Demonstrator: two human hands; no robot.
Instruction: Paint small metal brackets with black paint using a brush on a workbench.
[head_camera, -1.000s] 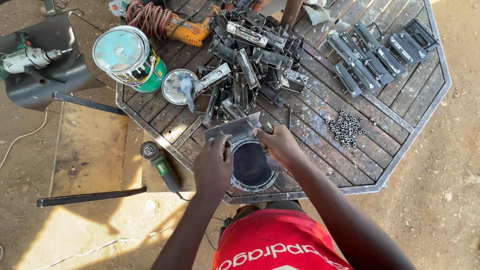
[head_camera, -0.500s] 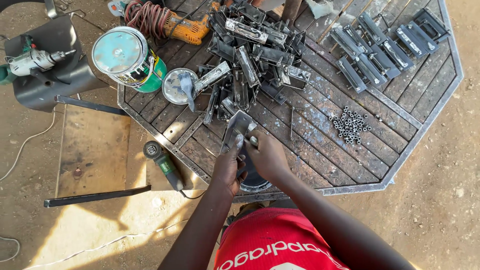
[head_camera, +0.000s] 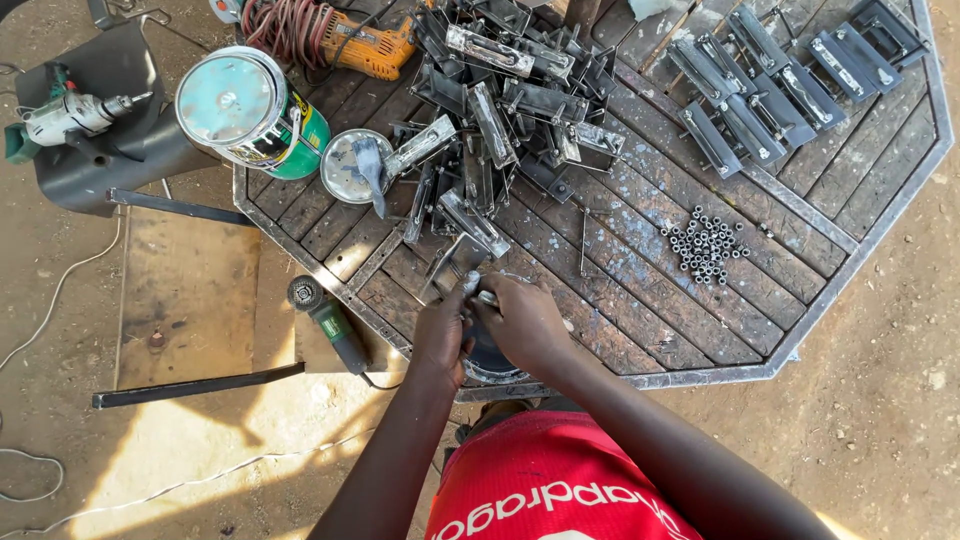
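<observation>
- Grey folded sheet-steel bracket (head_camera: 458, 262) sits under both hands at the near edge of the table, its upper end touching the heap of like parts beyond it.
- A second ago the hands are apart on the rim of a round black dish (head_camera: 492, 362), and the bracket lies flat just beyond it; now both hands are drawn together over the dish, which is mostly hidden beneath them.
- The left hand (head_camera: 442, 330) is closed narrowly around the bracket's lower end, thumb and fingers pinching it.
- The right hand (head_camera: 522, 322) is curled tight beside it, touching the left; it seems to grip a small pale piece at the bracket, though what it is cannot be told.
- This reads as the work having passed from handling the dish to fitting or adjusting something on the bracket.
- The table (head_camera: 640, 290) is an octagon of welded steel strips, rust-brown and flecked with pale paint, rough in texture.
- The heap of brackets (head_camera: 510, 95) is dull grey, angular, with bright silvery strips.
- A scatter of small nuts (head_camera: 703, 243) lies well apart to the right, shiny and round.
- A green paint tin (head_camera: 250, 108) with a bright metal lid stands at the far left corner; a green angle grinder (head_camera: 330, 322) lies just beside the table's left edge.
</observation>
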